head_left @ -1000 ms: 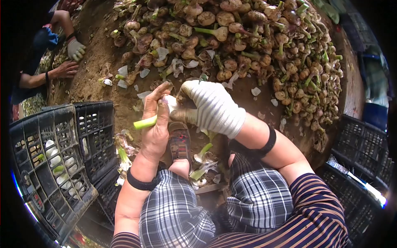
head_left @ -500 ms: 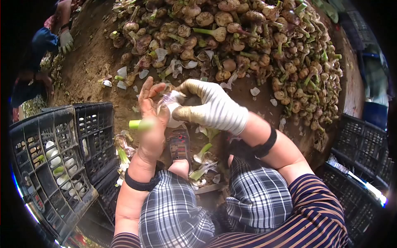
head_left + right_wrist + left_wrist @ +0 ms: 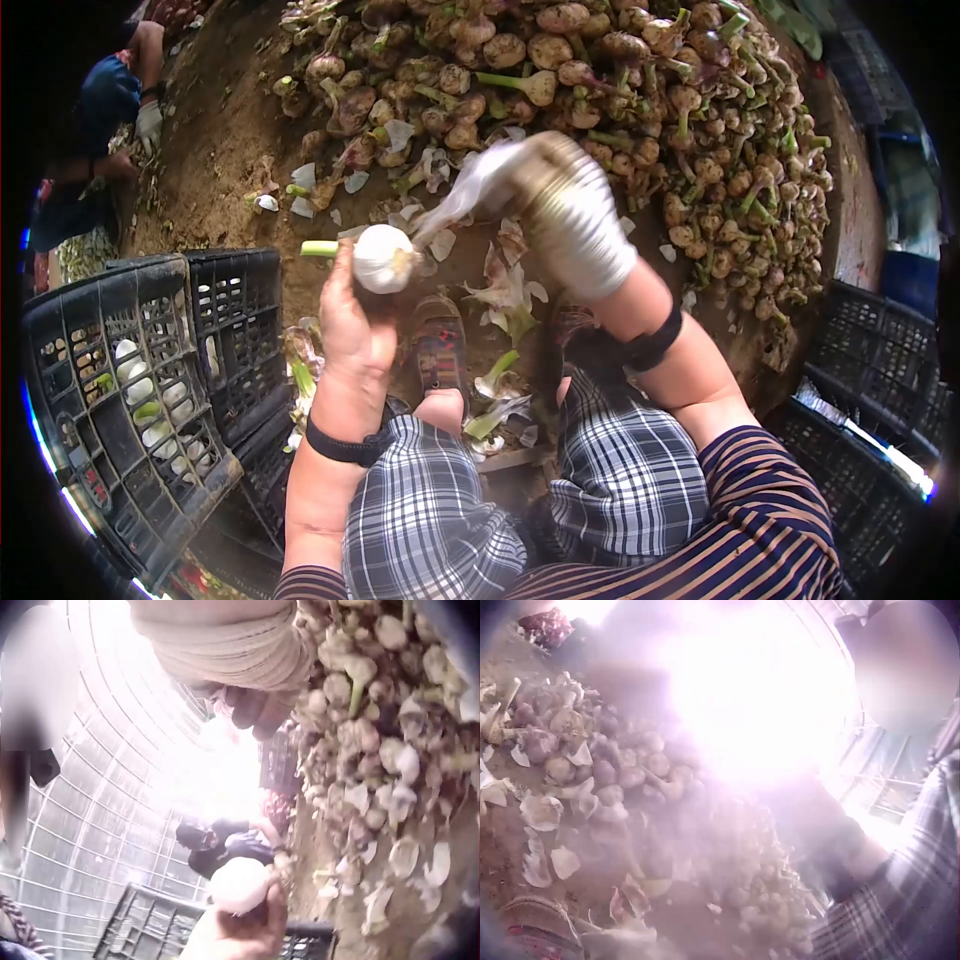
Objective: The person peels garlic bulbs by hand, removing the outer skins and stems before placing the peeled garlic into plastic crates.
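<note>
My bare left hand point(image 3: 358, 335) grips a garlic bulb point(image 3: 382, 258) whose outer surface is smooth and white. Its cut green stem point(image 3: 320, 248) sticks out to the left past the fingers. Up and to the right, my right hand point(image 3: 578, 215), in a striped work glove, is blurred by motion. From its curled fingers a strip of papery garlic skin point(image 3: 468, 190) trails down toward the bulb's root end. The right wrist view shows the white bulb point(image 3: 240, 885) in the left hand, below the gloved hand point(image 3: 232, 656). Glare washes out much of the left wrist view.
A large heap of dirty garlic bulbs point(image 3: 610, 100) covers the ground ahead. Black crates stand at the left point(image 3: 110, 400), one with white bulbs inside, and at the right point(image 3: 870, 350). Loose skins and stem ends point(image 3: 495, 385) lie by my shoes point(image 3: 438, 345). Another person point(image 3: 110, 95) works at upper left.
Both hands were together at the bulb; the right has pulled away up and right with a strip of skin. The bulb now shows white, turned with its root end to the right.
</note>
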### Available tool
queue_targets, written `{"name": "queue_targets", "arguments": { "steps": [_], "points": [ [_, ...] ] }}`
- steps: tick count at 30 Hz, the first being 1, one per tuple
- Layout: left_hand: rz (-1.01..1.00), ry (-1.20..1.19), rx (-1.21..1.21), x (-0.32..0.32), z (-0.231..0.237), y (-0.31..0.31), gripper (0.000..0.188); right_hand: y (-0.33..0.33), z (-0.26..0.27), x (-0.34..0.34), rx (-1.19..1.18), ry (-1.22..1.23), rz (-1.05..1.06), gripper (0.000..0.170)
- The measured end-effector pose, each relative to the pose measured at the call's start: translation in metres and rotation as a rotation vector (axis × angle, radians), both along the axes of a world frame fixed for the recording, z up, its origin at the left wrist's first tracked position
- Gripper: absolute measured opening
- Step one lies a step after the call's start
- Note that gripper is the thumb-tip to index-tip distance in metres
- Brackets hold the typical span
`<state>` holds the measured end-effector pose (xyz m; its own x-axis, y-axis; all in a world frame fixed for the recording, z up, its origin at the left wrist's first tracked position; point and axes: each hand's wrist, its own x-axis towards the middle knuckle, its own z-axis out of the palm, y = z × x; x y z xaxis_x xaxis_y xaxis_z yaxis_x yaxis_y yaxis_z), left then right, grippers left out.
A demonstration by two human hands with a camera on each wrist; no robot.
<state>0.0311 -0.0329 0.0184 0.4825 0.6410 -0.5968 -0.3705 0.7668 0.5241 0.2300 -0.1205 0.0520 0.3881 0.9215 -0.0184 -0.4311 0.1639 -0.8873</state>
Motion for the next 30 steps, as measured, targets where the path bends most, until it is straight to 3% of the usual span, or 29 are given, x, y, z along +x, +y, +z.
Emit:
{"name": "queue_targets", "arguments": {
  "steps": [2,4,6,7,8,9,10,12,13,14,16,18,19,20,22,24,25,26,27,28,29,30],
  "points": [
    [0.084,0.039,0.021,-0.011,-0.008,0.009,0.029,-0.005,-0.004,0.02,-0.057,0.239,-0.186,0.012],
    [0.102,0.074,0.014,-0.01,-0.007,0.005,0.027,0.014,-0.021,0.006,-0.027,-0.43,-0.34,0.018],
    [0.073,0.034,-0.013,-0.003,-0.004,0.0,0.03,0.009,-0.026,-0.022,-0.086,-0.351,-0.087,0.028],
    [0.054,0.022,-0.004,-0.001,-0.004,0.0,0.03,0.009,-0.023,-0.035,-0.063,-0.506,-0.081,0.027],
    [0.057,0.087,0.035,0.001,-0.003,0.0,0.029,0.009,-0.022,-0.039,-0.013,-0.89,0.01,0.023],
    [0.126,0.098,0.066,-0.002,-0.005,0.003,0.03,0.001,-0.02,-0.055,-0.233,-1.043,0.211,0.018],
    [0.201,0.106,0.104,-0.007,-0.007,0.011,0.031,-0.005,-0.032,-0.073,-0.153,-1.127,0.232,0.025],
    [0.261,-0.042,0.141,-0.027,-0.007,0.029,0.032,-0.014,-0.07,-0.076,-0.04,-1.452,0.484,0.016],
    [0.23,-0.187,0.133,-0.031,-0.005,0.033,0.033,-0.007,-0.075,-0.069,-0.306,-1.584,0.474,0.02],
    [0.23,-0.186,0.131,-0.03,-0.007,0.031,0.033,0.002,-0.082,-0.058,-0.578,-1.701,0.46,0.032],
    [0.215,-0.218,0.035,-0.022,-0.006,0.021,0.032,-0.002,-0.122,-0.02,-0.337,-1.894,-0.136,0.072],
    [0.119,-0.237,-0.066,-0.02,-0.011,0.015,0.027,0.016,-0.13,0.007,-0.929,-1.476,0.635,0.093],
    [0.086,-0.253,-0.077,-0.018,-0.011,0.013,0.024,0.016,-0.128,0.003,-1.121,-1.44,0.943,0.092],
    [0.053,-0.268,-0.089,-0.016,-0.012,0.013,0.022,0.008,-0.127,-0.01,-1.125,-1.443,0.935,0.092],
    [0.059,-0.193,-0.073,-0.01,-0.006,0.012,0.019,-0.012,-0.119,-0.041,-0.409,-1.231,0.977,0.057],
    [0.022,-0.147,-0.033,-0.009,-0.005,0.011,0.018,-0.009,-0.101,-0.045,-0.475,-0.953,0.76,0.043],
    [0.041,-0.094,-0.033,-0.006,-0.002,0.009,0.017,-0.004,-0.102,-0.035,-0.385,-1.222,0.256,0.031],
    [0.043,-0.091,-0.034,-0.005,-0.003,0.007,0.017,0.009,-0.111,-0.016,-0.555,-1.462,-0.028,0.036],
    [0.045,-0.049,-0.042,-0.004,-0.004,0.007,0.017,0.011,-0.116,0.006,-0.662,-1.443,-0.152,0.049],
    [0.046,-0.009,-0.047,-0.003,-0.003,0.007,0.017,0.019,-0.124,0.029,-1.026,-1.534,-0.014,0.059],
    [0.02,0.018,-0.056,-0.002,-0.002,0.006,0.018,0.021,-0.129,0.048,-1.199,-1.51,0.146,0.052],
    [0.006,0.05,-0.029,0.002,0.0,0.004,0.018,0.017,-0.159,0.061,-1.167,-1.487,0.023,0.058]
  ]
}}
